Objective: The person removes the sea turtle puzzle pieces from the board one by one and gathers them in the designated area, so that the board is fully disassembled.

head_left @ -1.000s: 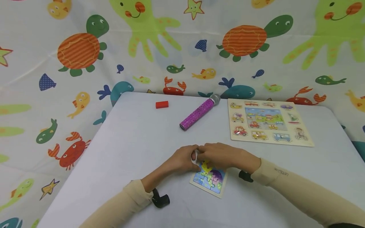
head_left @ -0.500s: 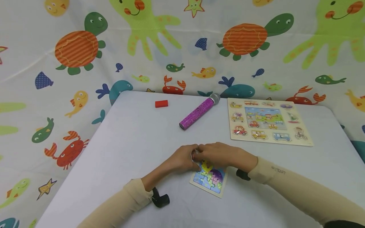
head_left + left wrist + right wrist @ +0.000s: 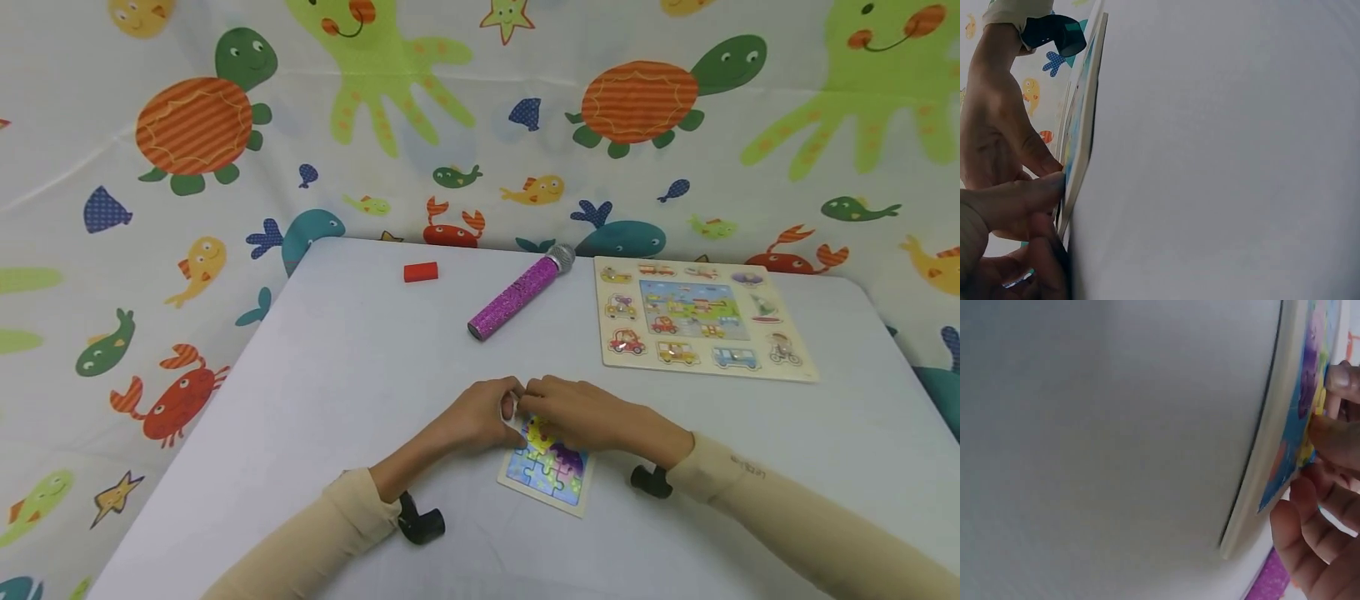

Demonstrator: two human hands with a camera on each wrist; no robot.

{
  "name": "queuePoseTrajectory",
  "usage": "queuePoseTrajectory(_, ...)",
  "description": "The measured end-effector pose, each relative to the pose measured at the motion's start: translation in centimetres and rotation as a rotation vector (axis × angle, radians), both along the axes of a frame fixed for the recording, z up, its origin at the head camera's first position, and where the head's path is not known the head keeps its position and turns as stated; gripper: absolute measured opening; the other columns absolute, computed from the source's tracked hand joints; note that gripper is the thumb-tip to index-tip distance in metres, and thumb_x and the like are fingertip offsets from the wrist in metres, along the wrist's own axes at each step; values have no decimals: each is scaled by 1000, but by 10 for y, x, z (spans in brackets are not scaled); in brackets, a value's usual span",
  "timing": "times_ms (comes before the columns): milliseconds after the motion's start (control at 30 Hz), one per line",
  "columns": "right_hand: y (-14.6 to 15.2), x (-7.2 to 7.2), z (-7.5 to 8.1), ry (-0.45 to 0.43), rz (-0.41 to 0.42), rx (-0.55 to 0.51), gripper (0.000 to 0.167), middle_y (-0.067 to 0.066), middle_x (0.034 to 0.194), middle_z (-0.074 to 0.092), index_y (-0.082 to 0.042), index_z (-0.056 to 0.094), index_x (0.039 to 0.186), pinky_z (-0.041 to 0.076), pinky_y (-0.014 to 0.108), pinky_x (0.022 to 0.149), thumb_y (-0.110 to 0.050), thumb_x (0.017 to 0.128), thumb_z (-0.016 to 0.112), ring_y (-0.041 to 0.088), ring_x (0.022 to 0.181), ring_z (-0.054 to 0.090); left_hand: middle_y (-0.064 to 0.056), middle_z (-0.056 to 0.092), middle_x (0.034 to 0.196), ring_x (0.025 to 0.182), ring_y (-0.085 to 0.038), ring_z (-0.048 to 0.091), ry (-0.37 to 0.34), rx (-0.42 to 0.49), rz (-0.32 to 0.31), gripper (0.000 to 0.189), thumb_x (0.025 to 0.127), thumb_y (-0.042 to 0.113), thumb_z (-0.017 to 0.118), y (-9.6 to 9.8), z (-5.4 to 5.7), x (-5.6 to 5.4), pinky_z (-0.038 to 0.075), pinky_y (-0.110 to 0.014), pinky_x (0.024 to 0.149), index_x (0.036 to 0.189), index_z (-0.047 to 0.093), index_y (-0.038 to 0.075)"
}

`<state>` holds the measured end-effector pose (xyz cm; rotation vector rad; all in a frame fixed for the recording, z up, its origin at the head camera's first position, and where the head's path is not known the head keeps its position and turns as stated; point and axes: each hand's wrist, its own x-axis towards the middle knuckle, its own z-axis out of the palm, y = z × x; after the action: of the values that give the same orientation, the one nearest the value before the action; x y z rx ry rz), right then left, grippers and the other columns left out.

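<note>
A small wooden jigsaw puzzle [image 3: 543,482], blue with yellow and purple shapes, lies at the near middle of the table. My left hand [image 3: 480,417] grips its far left corner, thumb on the picture side and fingers curled at the far edge. From the other side my right hand [image 3: 581,414] holds the far part. In the right wrist view its thumb [image 3: 1335,440] lies on the yellow area, with other fingertips [image 3: 1288,522] around the far edge. The hands nearly meet and cover the puzzle's far end. Its pale frame [image 3: 1089,112] shows edge-on in the left wrist view.
Beyond the hands lies a purple glitter microphone [image 3: 517,296]. A red block [image 3: 421,272] is at the back left. At the back right is a larger wooden vehicle puzzle board [image 3: 708,354]. A sea-animal patterned cloth [image 3: 420,100] hangs behind the white table [image 3: 352,358].
The right wrist has shifted slightly to the right and turned a little. The left hand keeps its place on the puzzle. The head view has moved slightly.
</note>
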<state>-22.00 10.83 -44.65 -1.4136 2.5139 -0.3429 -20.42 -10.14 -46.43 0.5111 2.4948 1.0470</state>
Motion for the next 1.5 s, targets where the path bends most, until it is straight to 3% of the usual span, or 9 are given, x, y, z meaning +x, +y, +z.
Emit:
queuePoseTrajectory(267,1,-2,0,-88,-56,-20,20,-5,106,60,-19,65,112,51,29,80,-9,95,71,12,94,52,0,57,85,75,-14,50,-11,13,-1,47,74,16,91,2,-1,1,41,-29,69,111,62,13)
queuePoseTrajectory(500,18,-12,11,-229,-62,-252,13,-7,99,66,-13,67,106,53,31,85,-3,99,64,10,90,57,1,55,82,73,-13,48,43,-51,14,46,75,19,92,1,-4,8,41,-27,66,110,64,9)
queuePoseTrajectory(600,36,-18,18,-269,-134,-300,12,-2,101,69,-8,70,106,55,32,84,0,98,63,13,90,60,0,55,81,70,-13,48,86,-106,15,46,74,21,92,0,-3,12,40,-27,64,109,65,6)
queuePoseTrajectory(800,65,-26,15,-311,-282,-241,10,-1,94,69,-7,73,100,53,29,75,0,95,67,14,84,58,1,54,80,69,-13,47,144,-184,9,47,75,25,92,0,0,18,39,-27,62,109,66,5)
queuePoseTrajectory(900,67,-26,7,-285,-307,-227,10,-3,88,66,-8,73,96,50,28,72,1,94,68,13,80,55,1,54,80,69,-13,48,143,-191,8,47,75,25,92,0,1,19,40,-27,62,109,66,5)
queuePoseTrajectory(1167,60,-14,-6,-34,-421,-84,13,-1,87,62,-6,73,98,48,32,70,3,89,69,16,78,51,1,54,82,70,-13,48,148,-203,-11,48,77,27,91,1,3,18,40,-27,62,111,65,6)
queuePoseTrajectory(1267,53,-8,-4,71,-404,-55,15,0,89,63,-7,74,100,50,31,69,1,88,72,17,80,54,1,54,83,71,-13,49,153,-214,-22,47,78,27,90,1,4,17,41,-27,62,111,64,6)
queuePoseTrajectory(1333,45,-3,0,103,-335,-56,19,1,92,64,-7,74,105,53,31,71,-1,88,75,17,83,57,1,54,85,72,-14,50,156,-222,-29,47,78,28,90,1,5,17,42,-27,62,112,64,6)
queuePoseTrajectory(1500,25,11,7,-6,-70,-49,30,3,119,66,-13,73,120,57,34,87,-8,90,76,19,106,61,-2,59,99,81,-16,54,193,-249,-67,57,77,31,91,1,8,19,48,-28,69,121,65,6)
